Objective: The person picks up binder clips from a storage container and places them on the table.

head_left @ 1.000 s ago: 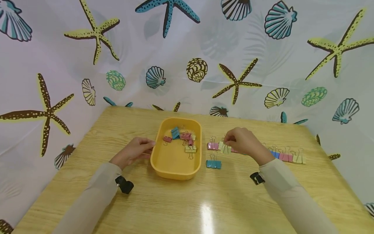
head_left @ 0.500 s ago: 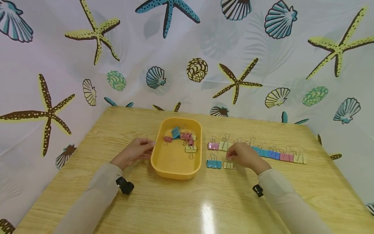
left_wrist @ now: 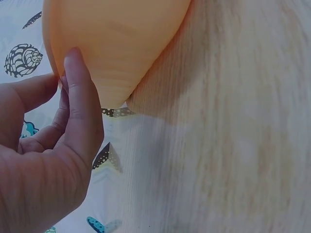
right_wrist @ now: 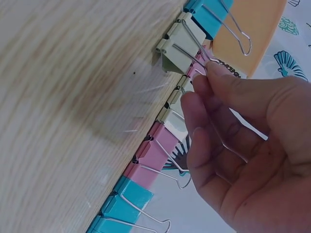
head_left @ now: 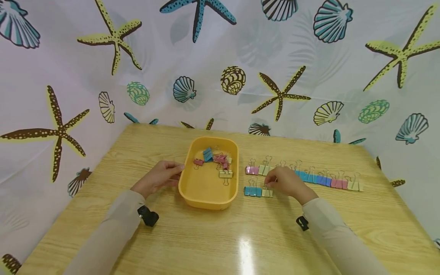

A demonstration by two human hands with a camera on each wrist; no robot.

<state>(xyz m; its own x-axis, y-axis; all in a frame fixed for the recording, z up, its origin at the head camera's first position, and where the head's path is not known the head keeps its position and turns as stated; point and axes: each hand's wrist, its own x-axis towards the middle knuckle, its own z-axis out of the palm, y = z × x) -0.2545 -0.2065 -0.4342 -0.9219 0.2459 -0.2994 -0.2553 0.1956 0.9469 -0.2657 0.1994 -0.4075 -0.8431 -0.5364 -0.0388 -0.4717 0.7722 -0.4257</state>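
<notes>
My right hand pinches the wire handle of a small pale yellow binder clip between thumb and fingertips. On the wooden table, that clip stands beside a teal binder clip, the two forming a short front row. My left hand grips the left rim of a yellow plastic tray, its thumb at the edge and a finger along the outer wall. Inside the tray lie several loose clips, among them a blue clip, a pink clip and a pale yellow clip.
Behind the right hand runs a longer row of upright binder clips, from a pink clip to a pale yellow clip at the right. My hand hides part of it. A patterned cloth hangs behind the wooden table.
My right hand came forward from the back row to the front row with the small yellow clip, then shifted slightly left, bringing it against the teal clip. The left hand stayed at the tray.
</notes>
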